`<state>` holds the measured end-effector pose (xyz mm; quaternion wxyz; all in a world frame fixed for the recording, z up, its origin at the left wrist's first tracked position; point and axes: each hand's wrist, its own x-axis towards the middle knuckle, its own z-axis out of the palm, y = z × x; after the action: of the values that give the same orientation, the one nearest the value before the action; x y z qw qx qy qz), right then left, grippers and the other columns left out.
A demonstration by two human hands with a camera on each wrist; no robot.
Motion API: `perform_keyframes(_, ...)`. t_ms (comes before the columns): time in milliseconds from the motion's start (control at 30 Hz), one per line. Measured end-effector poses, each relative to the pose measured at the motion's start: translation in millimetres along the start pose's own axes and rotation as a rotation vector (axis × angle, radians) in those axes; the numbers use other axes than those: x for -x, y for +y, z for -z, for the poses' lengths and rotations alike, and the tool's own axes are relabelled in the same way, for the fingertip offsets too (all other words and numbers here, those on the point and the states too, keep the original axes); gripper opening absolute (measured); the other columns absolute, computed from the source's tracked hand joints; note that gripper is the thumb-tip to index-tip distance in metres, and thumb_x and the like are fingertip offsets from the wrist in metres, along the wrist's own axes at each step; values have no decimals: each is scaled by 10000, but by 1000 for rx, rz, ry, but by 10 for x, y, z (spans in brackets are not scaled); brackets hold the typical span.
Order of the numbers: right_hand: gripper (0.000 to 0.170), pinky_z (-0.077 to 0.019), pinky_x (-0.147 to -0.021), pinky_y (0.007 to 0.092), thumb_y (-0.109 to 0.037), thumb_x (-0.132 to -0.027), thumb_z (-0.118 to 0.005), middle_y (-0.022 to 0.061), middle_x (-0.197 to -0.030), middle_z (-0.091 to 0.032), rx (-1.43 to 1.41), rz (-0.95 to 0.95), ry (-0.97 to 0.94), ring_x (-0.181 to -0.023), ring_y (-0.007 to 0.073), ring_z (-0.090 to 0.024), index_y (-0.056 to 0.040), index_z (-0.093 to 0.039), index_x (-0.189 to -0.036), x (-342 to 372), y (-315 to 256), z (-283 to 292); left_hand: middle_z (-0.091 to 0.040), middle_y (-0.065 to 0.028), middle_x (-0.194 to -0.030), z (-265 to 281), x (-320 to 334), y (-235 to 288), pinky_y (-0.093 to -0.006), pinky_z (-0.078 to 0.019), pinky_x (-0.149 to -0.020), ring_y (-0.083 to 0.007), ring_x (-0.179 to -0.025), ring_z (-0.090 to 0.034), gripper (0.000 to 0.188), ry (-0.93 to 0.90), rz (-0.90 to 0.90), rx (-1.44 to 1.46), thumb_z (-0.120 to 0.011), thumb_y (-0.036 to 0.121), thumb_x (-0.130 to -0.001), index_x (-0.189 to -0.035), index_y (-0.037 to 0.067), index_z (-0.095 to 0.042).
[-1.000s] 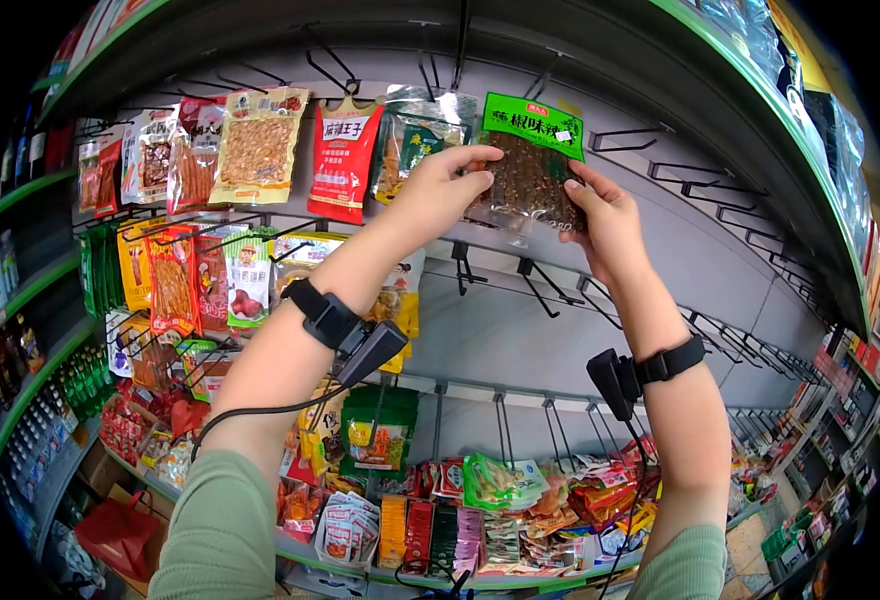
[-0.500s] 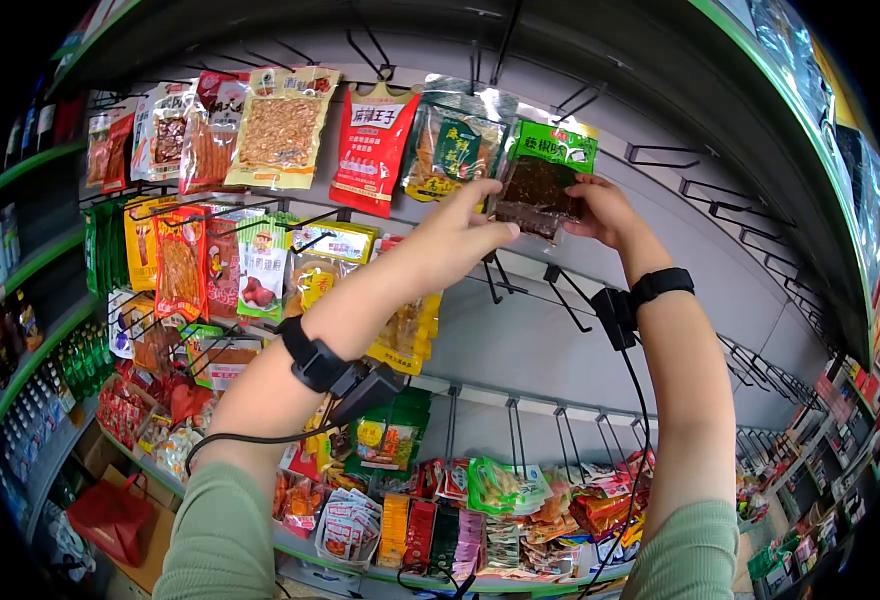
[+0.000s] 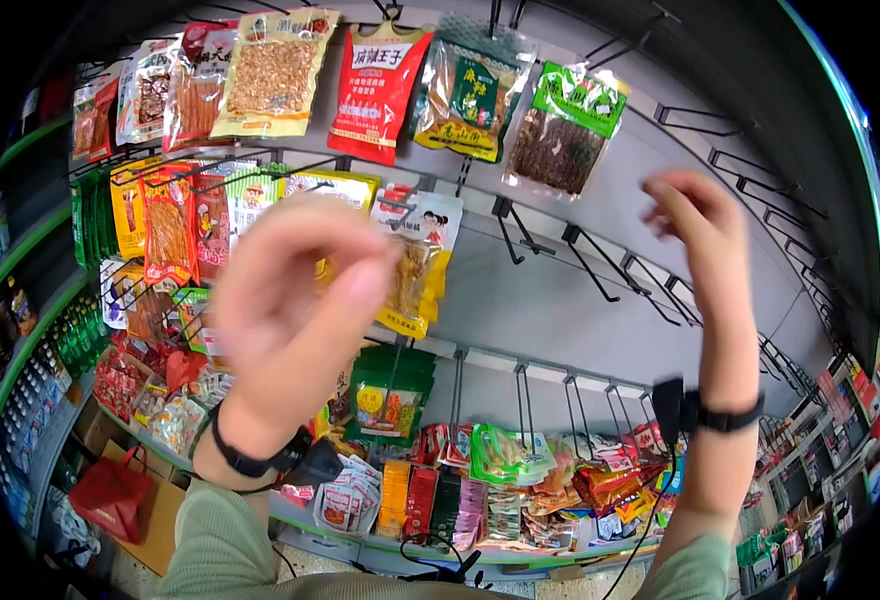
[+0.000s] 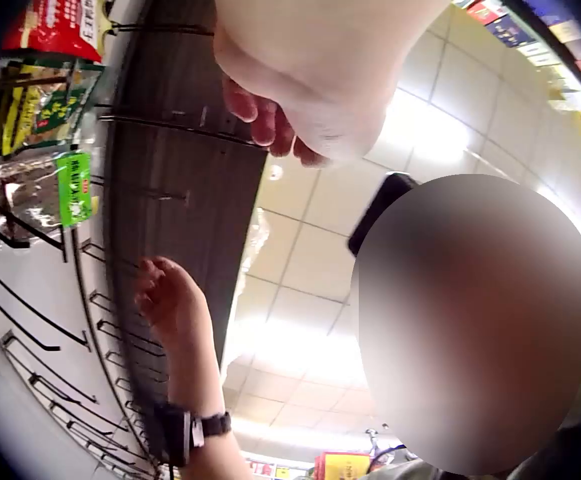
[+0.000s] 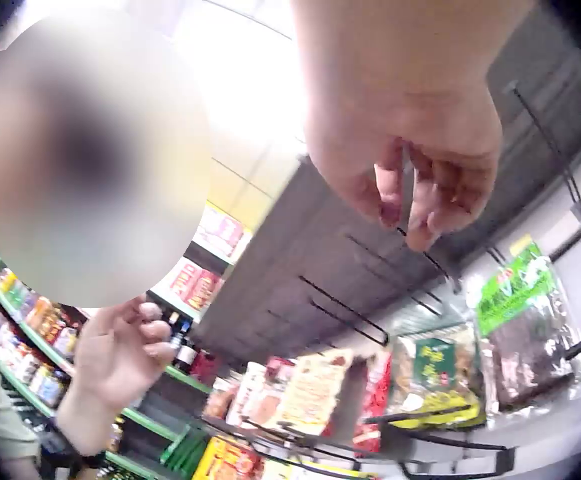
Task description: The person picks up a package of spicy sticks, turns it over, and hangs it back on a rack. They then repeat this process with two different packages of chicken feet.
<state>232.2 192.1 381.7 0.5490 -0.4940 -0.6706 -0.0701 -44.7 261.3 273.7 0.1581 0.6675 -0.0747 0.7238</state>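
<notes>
The green-topped packet [image 3: 562, 130] of dark brown strips hangs at the right end of the top row, touched by neither hand. My left hand [image 3: 295, 285], blurred and loosely curled, is in front of the middle row of packets and holds nothing. Right of the green-topped packet my right hand [image 3: 700, 225] hangs in the air with bent, relaxed fingers, also without anything in it. The right wrist view shows the right hand [image 5: 410, 165] above the green-topped packet [image 5: 525, 330], with a gap between them. In the left wrist view the left hand's fingers [image 4: 270, 125] are loosely bent.
A dark green packet [image 3: 470, 95] and a red packet [image 3: 378, 90] hang left of the green-topped one. Bare metal hooks [image 3: 590, 265] stick out below and to the right. Small packets fill the bottom shelf [image 3: 400, 548]. A red bag [image 3: 110, 497] stands at the lower left.
Both hands have let go of the green-topped packet, which now hangs by itself. The left hand has moved down and left, the right hand away to the right. The view has tilted downward.
</notes>
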Motion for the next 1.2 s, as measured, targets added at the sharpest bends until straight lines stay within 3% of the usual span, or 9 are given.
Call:
perform_keyframes(67, 119, -385, -506, 193, -65, -801, -544, 85, -794, -587, 108, 102, 164, -577, 88, -497, 36, -589, -846, 552, -277, 70, -535, -25, -804, 31, 90, 187, -225, -367, -617, -138, -664, -466, 84, 115, -226, 42, -576, 92, -762, -841, 76, -553)
perform_keyframes(100, 75, -380, -500, 171, -24, -766, -575, 63, -766, -574, 93, 164, 336, -541, 85, -489, 23, -595, -820, 820, -430, 32, -528, -8, -788, 39, 134, 287, -223, -348, -591, -139, -633, -452, 49, 164, -315, 79, -582, 113, -761, -798, 96, -555)
perform_keyframes(167, 133, -344, -436, 203, -29, -780, -478, 116, -718, -554, 212, 397, 611, -505, 123, -467, 49, -580, -815, 1258, -547, 47, -502, 8, -729, 122, 271, 515, -226, -291, -579, -112, -674, -432, 190, 170, -315, 271, -527, 292, -804, -748, 114, -561)
perform_keyframes(233, 293, -375, -482, 256, -180, -798, -462, 184, -790, -561, 168, 657, 510, -593, 147, -489, 80, -567, -881, 1591, -611, 182, -501, 26, -712, 111, 314, 614, -230, -272, -572, -94, -683, -426, 264, 237, -386, 374, -509, 372, -814, -718, 133, -568)
perform_keyframes(367, 364, -313, -388, 272, -289, -862, -301, 159, -625, -467, -328, 776, 265, -453, 186, -383, 25, -434, -987, 1758, -681, -37, -506, 34, -716, 19, 354, 688, -233, -272, -564, -93, -667, -426, 270, 291, -374, 392, -508, 388, -810, -716, 143, -570)
perform_keyframes(567, 335, -322, -384, 261, -268, -845, -331, 143, -615, -483, -376, 708, 161, -451, 173, -406, 25, -462, -941, 1879, -553, -34, -514, 47, -721, -59, 482, 652, -236, -271, -551, -93, -642, -427, 279, 306, -273, 335, -505, 413, -806, -711, 159, -573)
perform_keyframes(900, 290, -336, -378, 244, -233, -818, -381, 116, -599, -509, -333, 637, 149, -446, 150, -444, 24, -508, -865, 1966, -254, 45, -528, 68, -729, -153, 679, 516, -242, -270, -530, -91, -601, -427, 294, 288, -204, 289, -500, 454, -798, -705, 186, -578)
perform_keyframes(1200, 256, -350, -372, 229, -202, -793, -426, 92, -585, -533, -213, 542, 181, -443, 130, -479, 23, -550, -797, 2259, 231, 532, -539, 87, -737, -632, 941, 375, -247, -268, -511, -90, -563, -427, 308, 357, -130, 239, -496, 491, -791, -698, 210, -582)
